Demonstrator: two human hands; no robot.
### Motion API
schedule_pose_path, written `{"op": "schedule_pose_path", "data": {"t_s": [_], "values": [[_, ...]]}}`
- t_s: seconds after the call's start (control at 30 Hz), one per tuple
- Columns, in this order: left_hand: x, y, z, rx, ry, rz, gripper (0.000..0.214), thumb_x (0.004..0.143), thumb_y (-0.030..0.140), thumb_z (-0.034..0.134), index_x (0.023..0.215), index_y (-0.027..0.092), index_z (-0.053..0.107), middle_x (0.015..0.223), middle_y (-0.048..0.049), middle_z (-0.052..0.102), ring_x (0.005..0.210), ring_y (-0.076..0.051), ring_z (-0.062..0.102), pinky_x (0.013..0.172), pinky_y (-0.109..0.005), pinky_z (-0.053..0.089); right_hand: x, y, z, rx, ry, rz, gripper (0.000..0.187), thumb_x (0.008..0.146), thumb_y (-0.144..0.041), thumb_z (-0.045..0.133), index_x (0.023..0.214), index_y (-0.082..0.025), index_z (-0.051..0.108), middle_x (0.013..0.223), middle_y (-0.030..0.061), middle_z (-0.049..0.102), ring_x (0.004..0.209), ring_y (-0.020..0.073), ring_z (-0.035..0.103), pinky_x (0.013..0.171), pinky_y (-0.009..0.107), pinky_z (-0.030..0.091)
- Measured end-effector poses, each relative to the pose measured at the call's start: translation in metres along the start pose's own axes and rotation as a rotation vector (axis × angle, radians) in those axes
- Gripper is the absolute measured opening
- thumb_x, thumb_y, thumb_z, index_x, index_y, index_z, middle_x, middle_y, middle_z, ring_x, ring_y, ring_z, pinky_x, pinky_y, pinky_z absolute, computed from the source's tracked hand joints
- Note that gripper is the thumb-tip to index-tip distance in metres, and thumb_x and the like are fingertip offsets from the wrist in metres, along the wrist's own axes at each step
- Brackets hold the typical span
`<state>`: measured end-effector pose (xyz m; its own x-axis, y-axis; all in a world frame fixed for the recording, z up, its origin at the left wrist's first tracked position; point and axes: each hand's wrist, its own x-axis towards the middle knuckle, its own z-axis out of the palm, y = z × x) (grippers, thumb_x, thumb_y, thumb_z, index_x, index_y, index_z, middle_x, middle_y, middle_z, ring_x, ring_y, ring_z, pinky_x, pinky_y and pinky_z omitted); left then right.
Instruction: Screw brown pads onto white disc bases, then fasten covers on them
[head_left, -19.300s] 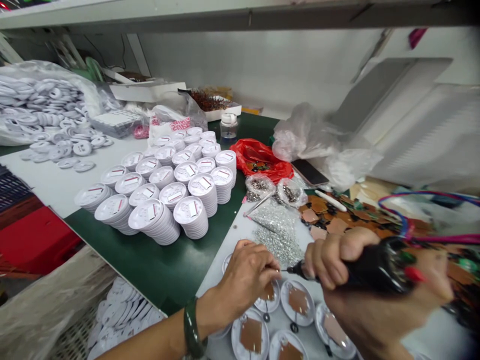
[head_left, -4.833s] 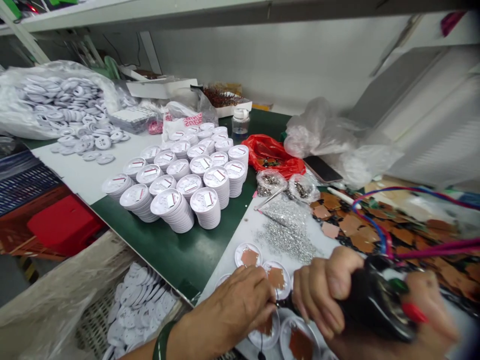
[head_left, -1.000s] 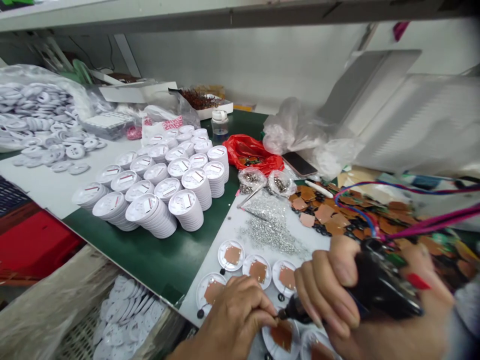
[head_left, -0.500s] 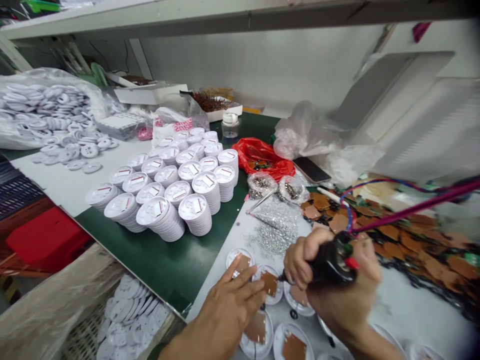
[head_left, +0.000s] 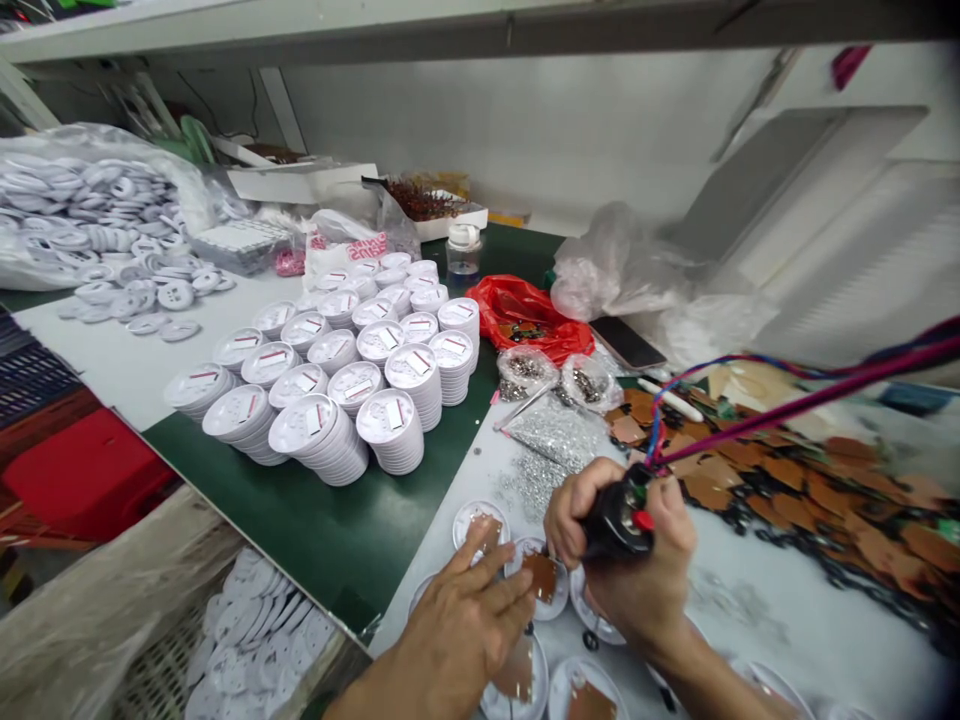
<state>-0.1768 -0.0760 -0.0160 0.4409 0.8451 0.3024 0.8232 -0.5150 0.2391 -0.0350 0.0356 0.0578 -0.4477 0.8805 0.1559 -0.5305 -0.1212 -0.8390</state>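
My right hand (head_left: 637, 560) grips a black electric screwdriver (head_left: 616, 515) held nearly upright, its tip down on a white round base with a brown circuit board (head_left: 541, 578). Red and blue cables (head_left: 787, 400) run from the tool's top to the right. My left hand (head_left: 461, 625) lies flat with fingers spread beside that base, fingertips resting on neighbouring white bases (head_left: 480, 525). More bases with boards (head_left: 517, 680) lie under and below my hands. A heap of small silver screws (head_left: 551, 440) sits just behind.
Stacks of white round covers (head_left: 337, 380) stand on the green mat (head_left: 337, 530) at left. Loose brown boards (head_left: 787, 480) spread at right. A red bag (head_left: 525, 315), clear bags (head_left: 652, 285), a phone (head_left: 626, 343) and a heap of white discs (head_left: 97, 230) lie behind. A crate of discs (head_left: 247, 640) sits below left.
My right hand has tilted the screwdriver upright and shifted it left onto the base. My left hand opened from a pinch a second ago and now lies flat.
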Motion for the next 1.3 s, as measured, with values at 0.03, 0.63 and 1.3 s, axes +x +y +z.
{"op": "schedule_pose_path", "data": {"t_s": [0.03, 0.63, 1.3], "values": [[0.000, 0.000, 0.001, 0.009, 0.020, 0.003, 0.023, 0.108, 0.028, 0.052, 0.122, 0.022, 0.069, 0.132, 0.0029, 0.073, 0.132, -0.021, 0.061, 0.128, -0.045, 0.026, 0.000, 0.000, 0.000, -0.001, -0.003, 0.000, 0.052, 0.093, -0.065, 0.052, 0.071, -0.020, 0.068, 0.048, 0.0002, 0.056, 0.039, 0.0131, 0.047, 0.041, 0.025, 0.040], [0.001, 0.007, 0.000, -0.023, 0.142, -0.048, 0.017, 0.102, 0.021, 0.056, 0.111, 0.023, 0.071, 0.120, 0.0005, 0.077, 0.122, -0.023, 0.066, 0.126, -0.048, 0.029, 0.004, -0.030, 0.003, 0.035, 0.071, -0.033, 0.054, 0.087, -0.067, 0.059, 0.063, -0.019, 0.071, 0.042, -0.0001, 0.052, 0.035, 0.0125, 0.047, 0.038, 0.024, 0.041], [0.066, 0.000, -0.024, -0.198, 0.067, -0.329, 0.011, 0.090, 0.023, 0.081, 0.096, 0.022, 0.073, 0.090, 0.0016, 0.066, 0.091, -0.021, 0.060, 0.098, -0.042, 0.041, 0.006, -0.040, 0.007, 0.057, 0.144, -0.094, 0.055, 0.089, -0.067, 0.054, 0.062, -0.021, 0.065, 0.042, -0.0009, 0.050, 0.035, 0.0141, 0.045, 0.039, 0.028, 0.042]]}}
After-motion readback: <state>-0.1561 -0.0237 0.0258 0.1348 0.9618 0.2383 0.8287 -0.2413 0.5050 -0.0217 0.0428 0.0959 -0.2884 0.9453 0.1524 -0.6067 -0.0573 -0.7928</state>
